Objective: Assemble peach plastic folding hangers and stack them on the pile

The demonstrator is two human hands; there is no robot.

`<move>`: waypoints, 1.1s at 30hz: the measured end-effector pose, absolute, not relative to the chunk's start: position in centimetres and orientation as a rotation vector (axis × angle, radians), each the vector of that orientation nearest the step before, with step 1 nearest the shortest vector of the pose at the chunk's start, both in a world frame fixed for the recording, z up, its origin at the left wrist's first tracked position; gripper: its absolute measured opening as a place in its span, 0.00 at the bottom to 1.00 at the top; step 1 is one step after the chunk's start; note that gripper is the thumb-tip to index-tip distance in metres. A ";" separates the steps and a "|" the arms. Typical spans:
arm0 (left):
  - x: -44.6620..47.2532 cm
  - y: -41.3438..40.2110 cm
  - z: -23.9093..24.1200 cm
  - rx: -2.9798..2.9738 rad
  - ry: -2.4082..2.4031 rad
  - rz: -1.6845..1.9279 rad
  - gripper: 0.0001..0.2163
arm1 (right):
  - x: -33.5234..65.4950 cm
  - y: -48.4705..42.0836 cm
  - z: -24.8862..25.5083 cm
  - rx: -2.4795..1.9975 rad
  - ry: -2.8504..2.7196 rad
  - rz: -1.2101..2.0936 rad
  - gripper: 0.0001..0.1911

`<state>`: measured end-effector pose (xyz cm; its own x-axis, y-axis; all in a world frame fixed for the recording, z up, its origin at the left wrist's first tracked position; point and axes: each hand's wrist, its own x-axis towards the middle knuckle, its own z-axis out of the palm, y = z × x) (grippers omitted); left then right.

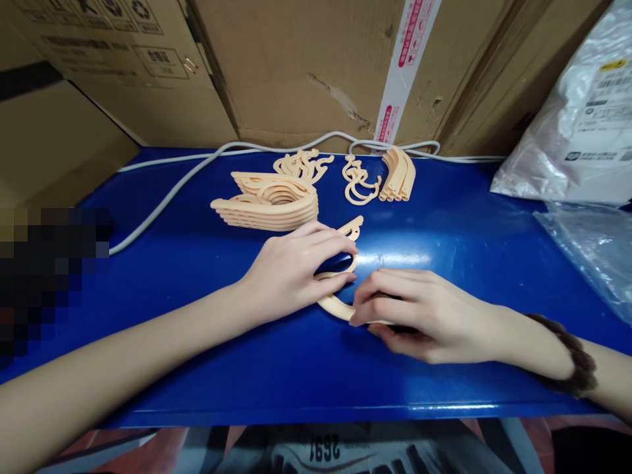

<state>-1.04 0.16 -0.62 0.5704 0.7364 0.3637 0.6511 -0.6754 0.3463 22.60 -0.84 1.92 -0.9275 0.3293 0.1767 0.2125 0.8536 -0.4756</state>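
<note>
A cream plastic folding hanger (pixel 337 308) is between my hands, low over the blue table (pixel 197 368). My left hand (pixel 291 266) pinches its curved upper part, thumb and fingers on either side of a loop. An end with small holes sticks out beyond those fingertips. My right hand (pixel 424 316) has its fingers closed around the lower curved arm, hiding that end. Just past my left hand lies a neat stack of folded hangers (pixel 269 216). Behind it is a loose pile of hook pieces (pixel 303 164). More hooks (pixel 363 187) lie beside a row of curved arm pieces (pixel 401 172).
Cardboard boxes (pixel 306 72) wall off the back and left. A white cable (pixel 168 201) runs along the table's rear and curves down its left side. At right stand a white plastic parcel (pixel 567 145) and a clear bag (pixel 592 243).
</note>
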 end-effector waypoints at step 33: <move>-1.0 0.2 -0.5 2.796 0.955 0.649 0.17 | 23.2 0.5 2.3 -0.481 -2.886 0.228 0.11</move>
